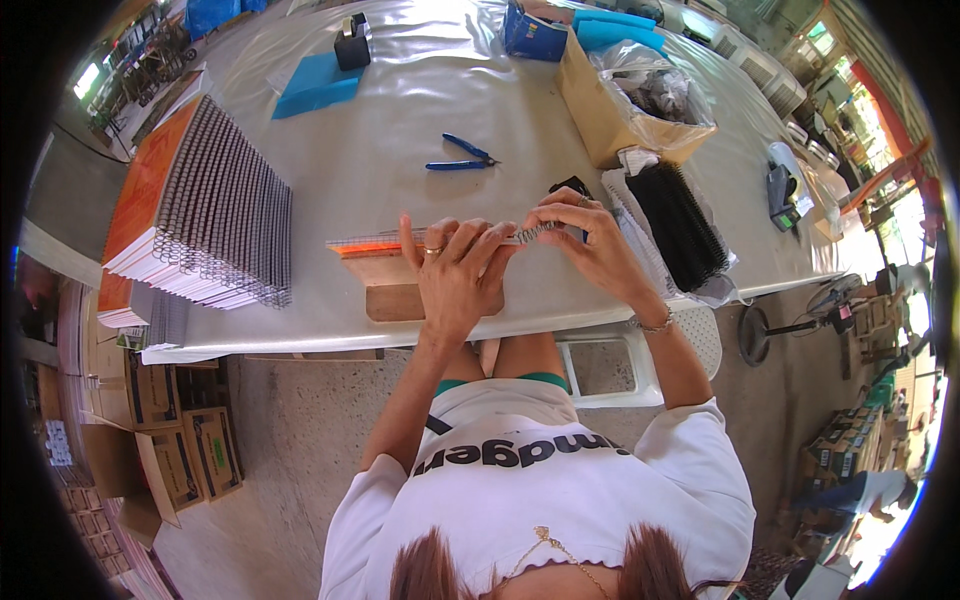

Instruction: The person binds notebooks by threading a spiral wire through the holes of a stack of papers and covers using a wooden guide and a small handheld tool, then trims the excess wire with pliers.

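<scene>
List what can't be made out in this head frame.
- Notebook under the left hand: its right part is hidden by both hands.
- Wire spiral at the right hand: too small to tell whether it is threaded through the pages.
- Cardboard box: contents blurred behind a plastic bag.
- Stack of bound notebooks: the lower piles are hidden by the table edge.

A bindery workshop: spiral notebooks (200, 215) stacked on a long bench (400, 150), cartons (185, 450) on the floor below.
</scene>
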Available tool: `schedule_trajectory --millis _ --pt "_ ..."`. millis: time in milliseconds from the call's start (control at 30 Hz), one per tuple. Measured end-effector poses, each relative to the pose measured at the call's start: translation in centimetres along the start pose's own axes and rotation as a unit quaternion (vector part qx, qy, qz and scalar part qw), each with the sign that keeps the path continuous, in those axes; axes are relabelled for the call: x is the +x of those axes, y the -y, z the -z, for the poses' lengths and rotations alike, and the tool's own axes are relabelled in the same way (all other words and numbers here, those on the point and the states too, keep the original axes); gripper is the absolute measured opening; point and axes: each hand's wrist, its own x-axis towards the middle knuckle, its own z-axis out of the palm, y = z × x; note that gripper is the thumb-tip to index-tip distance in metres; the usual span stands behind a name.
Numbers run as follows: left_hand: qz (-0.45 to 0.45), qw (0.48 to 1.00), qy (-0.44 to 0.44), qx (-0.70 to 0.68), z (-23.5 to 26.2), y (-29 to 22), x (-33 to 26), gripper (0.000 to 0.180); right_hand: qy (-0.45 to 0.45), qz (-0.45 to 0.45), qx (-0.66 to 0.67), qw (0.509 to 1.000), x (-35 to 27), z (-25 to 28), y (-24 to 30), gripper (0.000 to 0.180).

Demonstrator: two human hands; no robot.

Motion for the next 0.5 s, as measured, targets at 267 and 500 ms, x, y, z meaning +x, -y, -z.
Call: schedule_trajectory --millis 267,500 --pt "0.007 0.999 0.044 0.012 0.5 -0.4 0.4 0.030 0.018 0.027 -0.116 0.993 -1.0 -0.1 1.0 0.018" --pt "-0.085 0.992 0.096 -0.019 0.6 0.9 1.5 0.022 -0.003 -0.162 -0.062 0.985 0.1 2.6 -4.7 0.034"
